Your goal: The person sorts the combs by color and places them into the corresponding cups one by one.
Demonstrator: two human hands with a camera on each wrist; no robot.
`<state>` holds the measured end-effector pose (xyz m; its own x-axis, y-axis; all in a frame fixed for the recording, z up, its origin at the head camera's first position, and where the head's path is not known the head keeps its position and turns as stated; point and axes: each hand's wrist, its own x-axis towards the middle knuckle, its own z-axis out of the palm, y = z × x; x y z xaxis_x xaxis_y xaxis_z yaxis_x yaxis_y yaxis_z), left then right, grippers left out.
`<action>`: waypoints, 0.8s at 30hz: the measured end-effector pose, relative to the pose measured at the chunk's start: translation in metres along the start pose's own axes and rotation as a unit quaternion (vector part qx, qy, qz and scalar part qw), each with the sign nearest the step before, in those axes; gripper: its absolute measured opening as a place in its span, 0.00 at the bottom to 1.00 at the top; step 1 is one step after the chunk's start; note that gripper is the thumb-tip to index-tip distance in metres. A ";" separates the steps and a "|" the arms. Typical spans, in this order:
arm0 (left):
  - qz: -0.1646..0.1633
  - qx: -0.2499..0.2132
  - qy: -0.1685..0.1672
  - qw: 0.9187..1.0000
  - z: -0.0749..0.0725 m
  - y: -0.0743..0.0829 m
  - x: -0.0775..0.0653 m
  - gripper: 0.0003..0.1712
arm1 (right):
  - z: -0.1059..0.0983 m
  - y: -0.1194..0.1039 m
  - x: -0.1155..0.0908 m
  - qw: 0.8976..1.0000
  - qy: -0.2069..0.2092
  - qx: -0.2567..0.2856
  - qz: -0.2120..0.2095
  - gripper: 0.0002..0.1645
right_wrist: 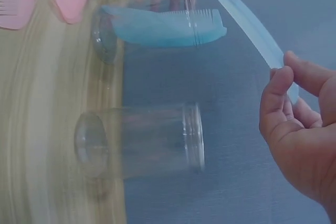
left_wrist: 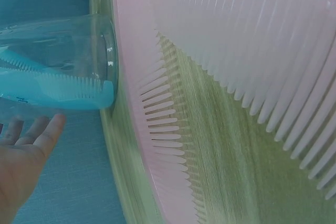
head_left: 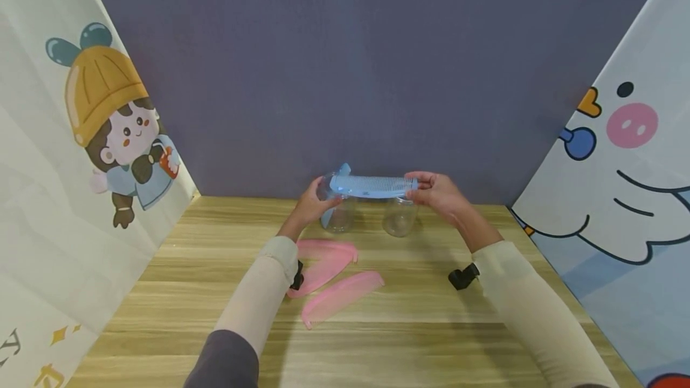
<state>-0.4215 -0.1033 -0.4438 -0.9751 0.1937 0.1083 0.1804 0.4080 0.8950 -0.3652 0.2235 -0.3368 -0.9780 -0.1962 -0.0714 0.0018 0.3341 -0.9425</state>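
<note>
My right hand [head_left: 442, 196] pinches a light blue comb [head_left: 377, 186] by one end, between thumb and fingers. The comb is held up lengthwise, its far end above a clear jar [head_left: 342, 220] standing upright at the back of the table. Inside that jar are blue combs [left_wrist: 58, 87], one tip poking out above the rim. My left hand [head_left: 309, 205] holds the jar's side near its mouth, thumb at the front and fingers at the left. A second clear jar [right_wrist: 142, 140] with nothing inside stands to the right, below the right hand.
Pink combs [head_left: 342, 295] lie on the wood-grain table [head_left: 409, 328] in front of the jars, near the left forearm. A dark grey panel [head_left: 345, 76] rises right behind the jars. Printed cloths hang at the left and right sides.
</note>
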 end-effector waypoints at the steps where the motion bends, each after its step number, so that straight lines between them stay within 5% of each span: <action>1: -0.001 -0.002 -0.001 1.000 0.000 0.000 0.000 0.59 | 0.000 -0.001 0.001 1.000 0.002 0.001 0.000 0.33; 14: 0.002 0.006 0.007 1.000 0.001 0.000 0.000 0.57 | 0.002 -0.021 0.018 0.999 0.008 -0.032 -0.017 0.33; 24: 0.006 -0.003 0.007 1.000 0.000 0.000 -0.001 0.58 | 0.010 -0.028 0.030 0.998 0.027 0.051 -0.036 0.37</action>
<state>-0.4210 -0.1032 -0.4444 -0.9746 0.1860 0.1248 0.1912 0.4002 0.8963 -0.3921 0.1985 -0.3156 -0.9861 -0.1655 0.0128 -0.0503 0.2241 -0.9733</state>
